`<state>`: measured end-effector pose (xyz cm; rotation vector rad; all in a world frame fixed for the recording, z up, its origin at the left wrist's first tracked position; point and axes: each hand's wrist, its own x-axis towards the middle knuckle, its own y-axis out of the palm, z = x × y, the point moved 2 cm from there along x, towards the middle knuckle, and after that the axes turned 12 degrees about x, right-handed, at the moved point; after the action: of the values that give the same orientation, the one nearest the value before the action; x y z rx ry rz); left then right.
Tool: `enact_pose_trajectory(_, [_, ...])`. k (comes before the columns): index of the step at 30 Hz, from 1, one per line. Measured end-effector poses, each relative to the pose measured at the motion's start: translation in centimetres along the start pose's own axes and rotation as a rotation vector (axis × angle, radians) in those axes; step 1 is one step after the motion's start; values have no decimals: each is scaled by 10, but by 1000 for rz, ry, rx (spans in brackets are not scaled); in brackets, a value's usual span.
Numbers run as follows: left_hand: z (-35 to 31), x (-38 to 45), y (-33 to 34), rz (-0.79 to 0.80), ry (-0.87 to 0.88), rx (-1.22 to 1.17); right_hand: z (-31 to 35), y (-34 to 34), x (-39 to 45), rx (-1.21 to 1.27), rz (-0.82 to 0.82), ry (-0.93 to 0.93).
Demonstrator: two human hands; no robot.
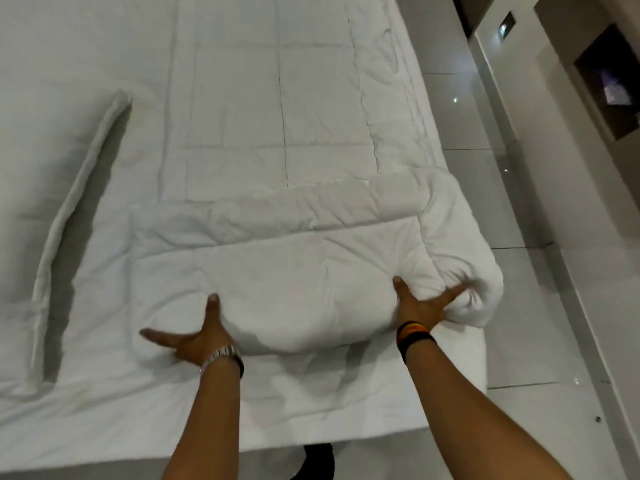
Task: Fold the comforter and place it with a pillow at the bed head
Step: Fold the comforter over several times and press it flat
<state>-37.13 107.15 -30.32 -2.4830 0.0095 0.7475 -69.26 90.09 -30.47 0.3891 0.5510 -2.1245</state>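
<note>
A white quilted comforter (270, 109) lies in a long strip down the bed, and its near end is folded over into a thick bundle (284, 271). My left hand (197, 336) presses flat on the bundle's near left side, thumb up and fingers spread to the left. At the bundle's near right side my right hand (424, 304) rests, its fingers spread and pushed into the bunched right corner. Neither hand closes around the fabric. A white pillow (41, 168) lies at the left of the bed, its long edge towards the comforter.
The bed's white sheet (104, 417) reaches the near edge just in front of me. To the right is a glossy tiled floor (485, 202), then pale cabinets with a dark niche (609, 81). A dark shoe (315, 462) shows under the bed edge.
</note>
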Motion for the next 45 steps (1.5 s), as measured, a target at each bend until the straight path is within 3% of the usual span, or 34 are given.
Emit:
enact_pose_trajectory(5, [-23, -3, -7, 104, 167, -45, 9, -7, -4, 23, 69, -98])
enact_pose_trajectory(13, [-15, -65, -114, 119, 352, -67, 35, -85, -69, 127, 205, -197])
enact_pose_trajectory(20, [36, -123, -231, 119, 351, -76, 19, -216, -147, 207, 230, -191])
enact_pose_trajectory(23, [86, -142, -288, 109, 281, 8, -18, -285, -188, 168, 191, -96])
enact_pose_trajectory(26, [95, -150, -323, 96, 239, 98, -33, -313, -218, 72, 140, 1])
enact_pose_trajectory(30, [38, -146, -321, 124, 243, 165, 18, -280, -234, 101, 188, -26])
enact_pose_trajectory(35, [-60, -133, -270, 363, 574, -139, 126, -189, -218, 342, 471, -243])
enact_pose_trajectory(39, [-85, -106, -220, 393, 649, -86, 117, -147, -188, 136, 411, -347])
enact_pose_trajectory(42, [-48, -67, -175, 236, 476, 42, 50, -119, -153, 2, 296, -162])
enact_pose_trajectory(45, [-3, -39, -137, 214, 171, 244, 1, -90, -127, -35, 212, 104])
